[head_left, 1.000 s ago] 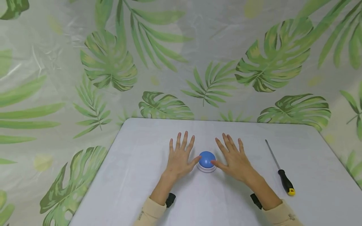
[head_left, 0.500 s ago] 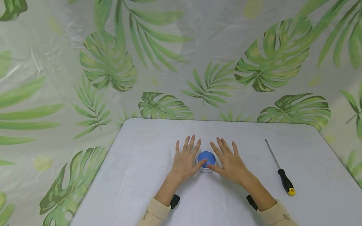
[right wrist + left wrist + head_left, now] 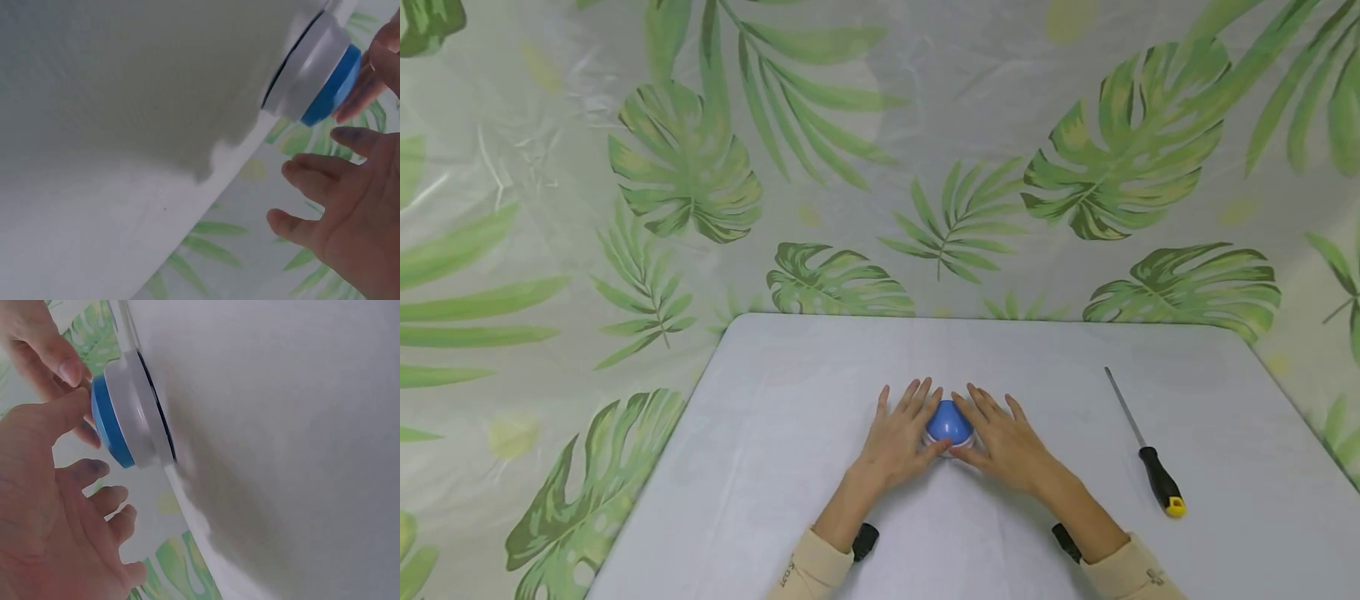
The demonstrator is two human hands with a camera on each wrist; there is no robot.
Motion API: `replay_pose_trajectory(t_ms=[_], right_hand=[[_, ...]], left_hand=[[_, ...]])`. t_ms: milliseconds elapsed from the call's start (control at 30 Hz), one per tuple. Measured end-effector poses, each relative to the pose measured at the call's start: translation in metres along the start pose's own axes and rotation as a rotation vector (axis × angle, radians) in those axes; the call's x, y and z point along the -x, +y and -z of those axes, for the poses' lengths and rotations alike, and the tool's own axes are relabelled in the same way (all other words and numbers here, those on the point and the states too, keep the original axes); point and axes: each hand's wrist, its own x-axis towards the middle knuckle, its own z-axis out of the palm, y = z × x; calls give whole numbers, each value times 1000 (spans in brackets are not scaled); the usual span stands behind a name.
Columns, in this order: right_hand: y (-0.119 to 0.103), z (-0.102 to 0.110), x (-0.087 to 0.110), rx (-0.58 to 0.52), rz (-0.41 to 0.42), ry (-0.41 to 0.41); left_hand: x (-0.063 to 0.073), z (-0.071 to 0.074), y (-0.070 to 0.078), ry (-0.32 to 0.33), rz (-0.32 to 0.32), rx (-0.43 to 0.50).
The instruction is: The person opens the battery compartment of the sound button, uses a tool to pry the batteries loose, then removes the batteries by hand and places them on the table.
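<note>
In the head view a round push button (image 3: 949, 423) with a blue dome and white base sits on the white table between both hands. My left hand (image 3: 895, 440) lies along its left side and my right hand (image 3: 1011, 443) along its right, fingers extended and slightly bent. Both thumbs come together at the dome's near edge. From the left wrist view, the left thumb reaches the blue top (image 3: 112, 425) while the other fingers stay apart from it. The right wrist view shows the right hand (image 3: 356, 194) with loosely bent fingers beside the dome.
To the right lies a screwdriver (image 3: 1159, 479) with a black and yellow handle, its shaft pointing away. The white table (image 3: 790, 383) ends at a leaf-patterned backdrop (image 3: 827, 208). A small black device (image 3: 865, 542) is worn at the left wrist.
Both hands have moved inward and a little nearer to me, closing in around the push button. The thumbs have slid from over the dome to its near edge.
</note>
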Motion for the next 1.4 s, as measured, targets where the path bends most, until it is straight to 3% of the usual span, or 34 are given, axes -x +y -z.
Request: replay_pose_trajectory(t_ms=[267,533,700,967,1400], right_hand=[[-5,-4,2,-4,13,-17],[-6,-12,1,41,74,60],[-7,-15,1,54,97,102],[-7,-17,-2,96,99,124],[-9,-19,-4,117,89,130]], left_hand=[[0,3,4,-59,-5,-3],[1,3,8,-83,-7,-27],[1,2,9,-85,-18,-27],[0,-1,7,-26,-65,-6],[-1,-1,9,-28,-42,108]])
